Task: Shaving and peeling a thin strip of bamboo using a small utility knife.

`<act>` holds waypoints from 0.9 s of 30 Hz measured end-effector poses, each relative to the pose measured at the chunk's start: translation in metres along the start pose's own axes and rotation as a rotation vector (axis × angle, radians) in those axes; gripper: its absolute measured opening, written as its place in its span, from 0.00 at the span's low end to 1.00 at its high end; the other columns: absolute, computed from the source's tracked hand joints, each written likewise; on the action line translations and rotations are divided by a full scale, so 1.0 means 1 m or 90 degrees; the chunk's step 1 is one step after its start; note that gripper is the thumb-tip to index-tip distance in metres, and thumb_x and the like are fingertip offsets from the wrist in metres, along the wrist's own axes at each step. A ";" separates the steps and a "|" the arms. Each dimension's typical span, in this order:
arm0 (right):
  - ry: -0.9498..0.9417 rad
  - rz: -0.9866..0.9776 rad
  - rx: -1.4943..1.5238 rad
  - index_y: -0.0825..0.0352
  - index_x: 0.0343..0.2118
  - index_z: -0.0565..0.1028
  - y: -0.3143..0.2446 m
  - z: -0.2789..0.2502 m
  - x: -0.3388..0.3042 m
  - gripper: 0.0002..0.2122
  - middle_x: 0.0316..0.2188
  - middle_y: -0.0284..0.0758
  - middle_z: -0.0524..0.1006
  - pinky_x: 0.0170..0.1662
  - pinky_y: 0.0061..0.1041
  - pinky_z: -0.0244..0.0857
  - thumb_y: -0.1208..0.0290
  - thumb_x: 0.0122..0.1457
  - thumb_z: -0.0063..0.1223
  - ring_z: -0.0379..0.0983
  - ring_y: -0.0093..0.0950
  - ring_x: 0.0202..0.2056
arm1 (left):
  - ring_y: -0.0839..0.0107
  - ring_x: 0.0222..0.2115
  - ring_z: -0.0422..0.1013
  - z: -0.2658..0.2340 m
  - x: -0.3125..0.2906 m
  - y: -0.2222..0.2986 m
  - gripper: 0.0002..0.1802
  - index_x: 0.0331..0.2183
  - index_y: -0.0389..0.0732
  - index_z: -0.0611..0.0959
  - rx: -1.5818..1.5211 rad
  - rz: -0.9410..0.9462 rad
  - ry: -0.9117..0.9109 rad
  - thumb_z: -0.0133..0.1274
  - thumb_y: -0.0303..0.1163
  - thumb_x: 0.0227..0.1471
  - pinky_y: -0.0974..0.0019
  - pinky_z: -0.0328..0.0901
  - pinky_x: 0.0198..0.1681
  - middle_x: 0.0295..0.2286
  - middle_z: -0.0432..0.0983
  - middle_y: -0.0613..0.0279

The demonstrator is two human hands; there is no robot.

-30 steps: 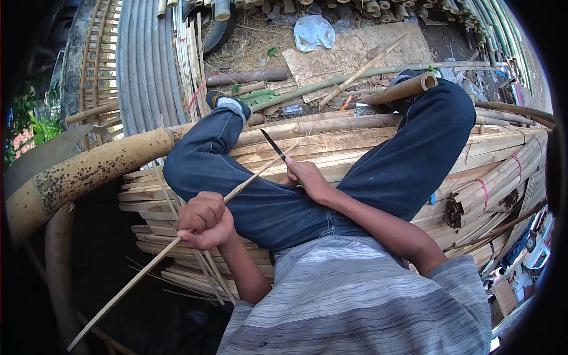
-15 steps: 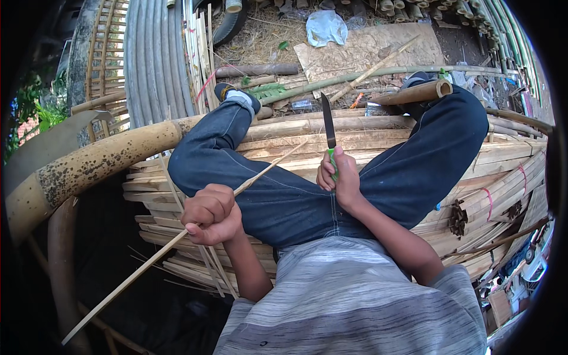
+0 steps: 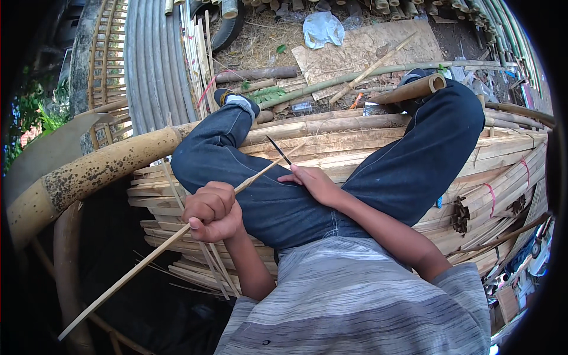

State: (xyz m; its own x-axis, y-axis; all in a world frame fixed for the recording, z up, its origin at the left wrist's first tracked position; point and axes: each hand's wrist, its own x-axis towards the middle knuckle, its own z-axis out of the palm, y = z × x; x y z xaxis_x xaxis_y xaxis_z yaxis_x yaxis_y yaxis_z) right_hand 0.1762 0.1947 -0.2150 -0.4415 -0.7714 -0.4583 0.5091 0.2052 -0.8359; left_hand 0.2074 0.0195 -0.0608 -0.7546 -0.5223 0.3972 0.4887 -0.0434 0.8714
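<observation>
My left hand (image 3: 212,211) is closed in a fist around a thin bamboo strip (image 3: 135,273). The strip slants from the lower left up past the fist, and its far end, beside the knife, looks split and pointed. My right hand (image 3: 316,184) grips a knife (image 3: 278,149) over my lap. Its dark blade points up and to the left, seen nearly edge-on, and passes close to the strip's far end; I cannot tell whether they touch. The knife's handle is hidden by my fingers.
Split bamboo slats (image 3: 349,142) lie stacked beneath and around my legs. A thick bamboo pole (image 3: 112,155) curves in at the left. Beyond my feet are a brown board (image 3: 378,50), a white plastic bag (image 3: 323,29), a tire (image 3: 228,34) and corrugated sheeting (image 3: 155,65).
My right hand has moved left and turned, so the knife has swung from upright to slanting left, near the strip's far end. My left hand and the bamboo strip are almost unmoved.
</observation>
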 end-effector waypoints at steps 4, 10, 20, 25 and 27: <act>0.157 0.002 -0.034 0.73 0.39 0.79 0.000 -0.001 0.002 0.26 0.23 0.43 0.76 0.36 0.27 0.63 0.53 0.67 0.32 0.72 0.29 0.27 | 0.84 0.06 0.37 -0.005 -0.001 0.001 0.30 0.12 0.50 0.51 -0.007 -0.001 0.011 0.40 0.48 0.60 0.76 0.34 0.10 0.06 0.42 0.76; 0.032 0.000 -0.137 0.73 0.39 0.79 0.006 0.008 -0.001 0.25 0.21 0.43 0.74 0.36 0.29 0.63 0.55 0.68 0.32 0.74 0.30 0.30 | 0.84 0.05 0.38 -0.011 -0.005 0.002 0.29 0.12 0.48 0.51 -0.024 0.020 0.020 0.41 0.44 0.60 0.77 0.36 0.08 0.05 0.43 0.75; 0.230 0.057 -0.607 0.68 0.34 0.73 -0.058 -0.051 -0.013 0.15 0.23 0.41 0.78 0.32 0.35 0.67 0.57 0.61 0.49 0.77 0.37 0.29 | 0.82 0.08 0.36 -0.025 -0.013 0.006 0.28 0.12 0.50 0.52 -0.016 -0.009 0.116 0.38 0.45 0.61 0.74 0.35 0.13 0.07 0.42 0.76; 0.126 0.140 -0.840 0.63 0.32 0.79 -0.075 -0.082 -0.034 0.14 0.23 0.41 0.78 0.35 0.43 0.65 0.55 0.54 0.55 0.77 0.41 0.30 | 0.82 0.07 0.36 -0.034 -0.008 0.003 0.26 0.13 0.50 0.53 -0.029 -0.007 0.184 0.36 0.44 0.60 0.74 0.34 0.12 0.07 0.43 0.75; 0.009 0.154 -0.917 0.62 0.27 0.81 -0.063 -0.079 -0.035 0.14 0.23 0.39 0.79 0.38 0.43 0.64 0.54 0.51 0.57 0.78 0.37 0.31 | 0.82 0.08 0.36 -0.031 -0.001 -0.001 0.26 0.13 0.50 0.53 -0.039 -0.012 0.173 0.36 0.43 0.60 0.74 0.34 0.12 0.07 0.43 0.75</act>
State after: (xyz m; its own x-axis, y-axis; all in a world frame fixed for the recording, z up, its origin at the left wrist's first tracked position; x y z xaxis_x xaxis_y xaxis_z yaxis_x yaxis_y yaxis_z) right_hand 0.1009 0.2563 -0.1700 -0.4658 -0.6270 -0.6245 -0.5908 0.7457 -0.3081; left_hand 0.2215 -0.0063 -0.0708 -0.6228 -0.7297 0.2823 0.5080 -0.1027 0.8552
